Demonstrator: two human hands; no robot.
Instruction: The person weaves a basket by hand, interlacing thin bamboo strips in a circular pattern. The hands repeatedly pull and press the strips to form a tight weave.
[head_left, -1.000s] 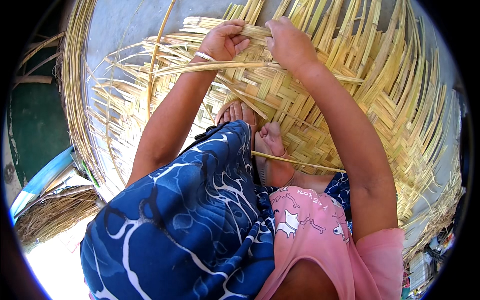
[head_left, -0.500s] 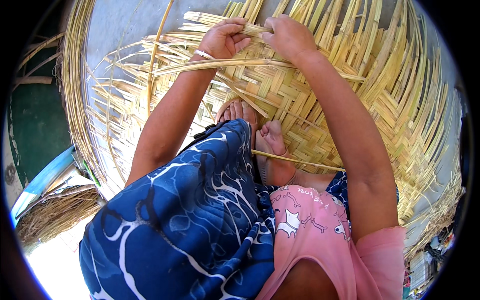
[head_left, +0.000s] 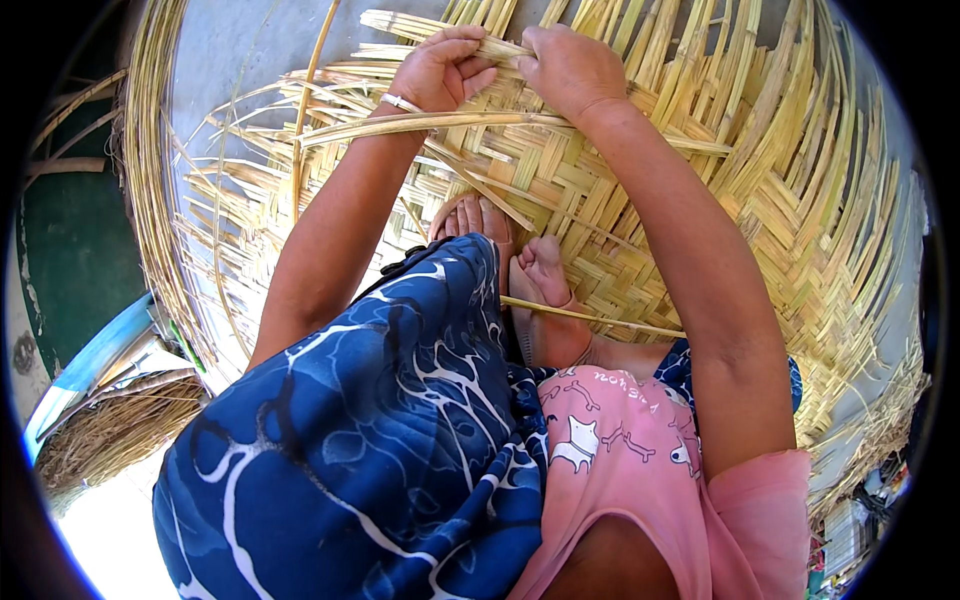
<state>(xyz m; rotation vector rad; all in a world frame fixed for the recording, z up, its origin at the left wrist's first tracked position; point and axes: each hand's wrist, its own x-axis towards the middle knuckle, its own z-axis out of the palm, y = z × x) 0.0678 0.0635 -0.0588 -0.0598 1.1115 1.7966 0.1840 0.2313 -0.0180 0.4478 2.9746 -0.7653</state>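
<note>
We pinch a pale strip [head_left: 505, 48] in our right hand [head_left: 575, 72] — fingertips mostly hidden behind the knuckles. The fingers of our left hand [head_left: 440, 72] curl beside it; whether they grip, we cannot tell. Beneath both lies the woven mat [head_left: 590, 195], partly covered by our right forearm [head_left: 685, 225] — its upper strands [head_left: 793, 65] running out of view.

A dark green panel [head_left: 80, 265] shows at frame left; below it, 1 blue-and-white curved strip [head_left: 88, 364], then a brown brushy heap [head_left: 115, 430]. Mixed clutter [head_left: 848, 530] sits lower right.
</note>
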